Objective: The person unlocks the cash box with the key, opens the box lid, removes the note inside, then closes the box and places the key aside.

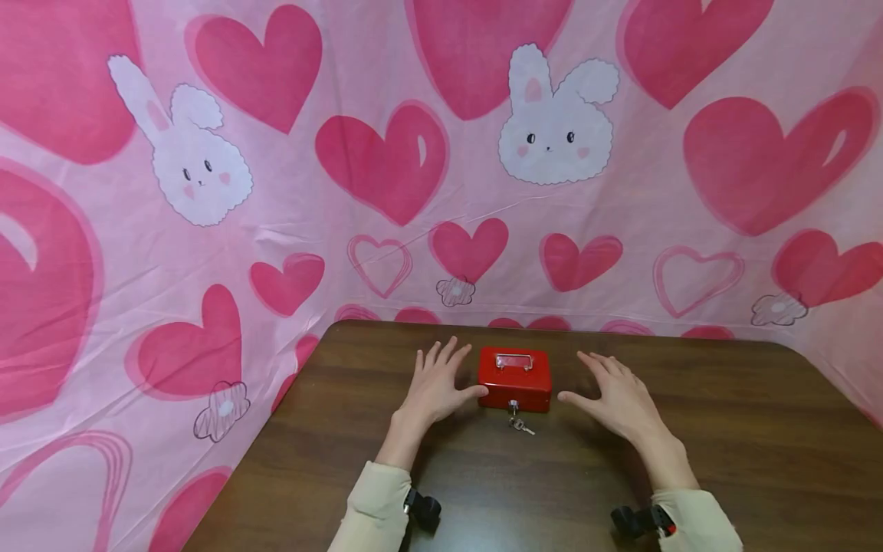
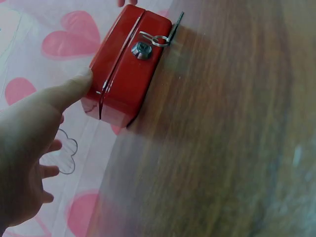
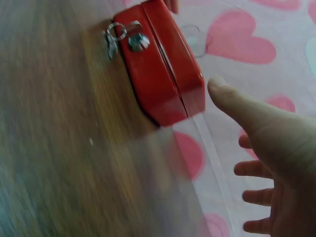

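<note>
A red metal cash box [image 1: 497,391] stands on the table, its lid down and a silver handle [image 1: 514,360] on top. A key sits in the front lock [image 2: 142,50], and a ring with more keys [image 1: 522,426] hangs from it. My left hand [image 1: 436,389] is on the box's left side, fingers spread; its thumb tip overlaps the box edge, and I cannot tell whether they touch. To the right of the box, my right hand [image 1: 621,400] hovers with fingers extended. The right wrist view shows a gap between that thumb [image 3: 242,103] and the box.
The brown wooden table [image 1: 524,498] has rounded back corners. Behind and to the left hangs a pink cloth [image 1: 469,176] with hearts and rabbits. Each wrist wears a black camera mount, one by the left sleeve [image 1: 375,502] and one by the right sleeve [image 1: 697,521].
</note>
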The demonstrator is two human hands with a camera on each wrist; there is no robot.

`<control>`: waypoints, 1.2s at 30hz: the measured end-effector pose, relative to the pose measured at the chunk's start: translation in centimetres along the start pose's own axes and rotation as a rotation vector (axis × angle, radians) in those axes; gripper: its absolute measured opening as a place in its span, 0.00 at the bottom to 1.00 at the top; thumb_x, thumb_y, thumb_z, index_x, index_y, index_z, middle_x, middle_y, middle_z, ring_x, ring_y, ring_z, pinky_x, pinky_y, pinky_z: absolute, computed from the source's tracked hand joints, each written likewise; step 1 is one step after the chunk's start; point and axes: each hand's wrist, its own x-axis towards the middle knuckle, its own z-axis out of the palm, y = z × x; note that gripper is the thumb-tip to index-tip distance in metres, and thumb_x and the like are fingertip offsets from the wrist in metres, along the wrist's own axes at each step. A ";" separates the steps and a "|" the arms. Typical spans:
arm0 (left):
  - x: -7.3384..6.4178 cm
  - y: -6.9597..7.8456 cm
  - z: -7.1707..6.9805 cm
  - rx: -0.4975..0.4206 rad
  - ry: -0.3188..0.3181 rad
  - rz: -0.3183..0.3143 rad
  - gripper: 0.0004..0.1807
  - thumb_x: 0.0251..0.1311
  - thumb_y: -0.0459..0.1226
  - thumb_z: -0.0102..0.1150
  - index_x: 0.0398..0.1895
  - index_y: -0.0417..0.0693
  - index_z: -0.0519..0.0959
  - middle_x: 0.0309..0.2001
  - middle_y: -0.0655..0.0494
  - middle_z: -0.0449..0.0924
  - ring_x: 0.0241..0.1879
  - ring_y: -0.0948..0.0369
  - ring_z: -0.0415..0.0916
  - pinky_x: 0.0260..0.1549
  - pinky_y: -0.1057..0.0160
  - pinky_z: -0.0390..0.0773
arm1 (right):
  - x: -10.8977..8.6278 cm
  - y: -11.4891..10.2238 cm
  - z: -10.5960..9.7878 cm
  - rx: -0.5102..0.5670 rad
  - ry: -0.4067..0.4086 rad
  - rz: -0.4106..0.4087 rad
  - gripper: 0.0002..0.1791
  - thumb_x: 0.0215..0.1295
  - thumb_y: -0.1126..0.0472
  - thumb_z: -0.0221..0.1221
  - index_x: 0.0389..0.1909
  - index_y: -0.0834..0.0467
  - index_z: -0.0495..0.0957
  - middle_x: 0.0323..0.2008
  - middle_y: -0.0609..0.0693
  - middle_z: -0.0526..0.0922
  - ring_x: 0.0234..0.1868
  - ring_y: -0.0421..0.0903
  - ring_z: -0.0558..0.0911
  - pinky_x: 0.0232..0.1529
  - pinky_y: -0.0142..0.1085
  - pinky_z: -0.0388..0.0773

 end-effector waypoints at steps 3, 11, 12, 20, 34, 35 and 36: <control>0.1 0.2 0.0 -0.029 -0.011 0.020 0.45 0.55 0.63 0.61 0.76 0.63 0.61 0.78 0.54 0.54 0.77 0.46 0.49 0.75 0.38 0.42 | 0.2 -0.7 0.1 0.019 0.026 -0.025 0.48 0.58 0.31 0.62 0.71 0.58 0.65 0.66 0.66 0.71 0.63 0.69 0.69 0.58 0.70 0.65; 0.2 0.7 -0.2 -0.080 -0.032 0.066 0.40 0.58 0.55 0.65 0.73 0.60 0.65 0.76 0.54 0.61 0.74 0.49 0.59 0.73 0.37 0.50 | 0.2 -1.7 0.2 0.089 0.078 -0.063 0.39 0.59 0.36 0.64 0.65 0.57 0.73 0.59 0.60 0.78 0.57 0.60 0.76 0.53 0.62 0.76; 0.2 0.8 -0.2 -0.081 -0.035 0.074 0.39 0.58 0.54 0.65 0.73 0.59 0.66 0.75 0.54 0.62 0.73 0.50 0.60 0.72 0.37 0.51 | 0.2 -1.8 0.2 0.096 0.088 -0.066 0.38 0.59 0.37 0.65 0.63 0.57 0.74 0.57 0.60 0.79 0.55 0.59 0.77 0.52 0.61 0.77; 0.2 1.2 -0.3 -0.059 -0.037 0.125 0.35 0.60 0.51 0.65 0.71 0.60 0.69 0.74 0.54 0.64 0.72 0.51 0.63 0.72 0.40 0.56 | 0.3 -3.5 0.5 0.176 0.085 -0.066 0.18 0.61 0.43 0.66 0.45 0.50 0.84 0.40 0.47 0.86 0.39 0.46 0.80 0.42 0.47 0.82; 0.2 1.5 0.1 -0.035 -0.048 0.177 0.30 0.63 0.49 0.64 0.69 0.61 0.72 0.73 0.56 0.66 0.71 0.55 0.64 0.72 0.45 0.59 | 0.4 -6.1 2.4 0.188 -0.049 -0.104 0.07 0.62 0.50 0.67 0.34 0.48 0.86 0.23 0.37 0.82 0.24 0.37 0.74 0.29 0.31 0.76; 0.2 1.6 0.2 -0.030 -0.050 0.177 0.30 0.63 0.49 0.63 0.69 0.61 0.72 0.73 0.56 0.66 0.71 0.55 0.64 0.72 0.45 0.59 | 0.4 -6.2 2.6 0.186 -0.055 -0.104 0.07 0.61 0.50 0.67 0.34 0.48 0.86 0.23 0.37 0.82 0.24 0.37 0.74 0.29 0.31 0.76; 0.2 1.6 0.2 -0.022 -0.052 0.176 0.30 0.63 0.49 0.63 0.69 0.61 0.72 0.73 0.56 0.66 0.71 0.55 0.64 0.72 0.44 0.59 | 0.3 -6.3 2.7 0.185 -0.061 -0.104 0.06 0.61 0.50 0.68 0.33 0.48 0.86 0.23 0.37 0.82 0.24 0.36 0.74 0.30 0.31 0.76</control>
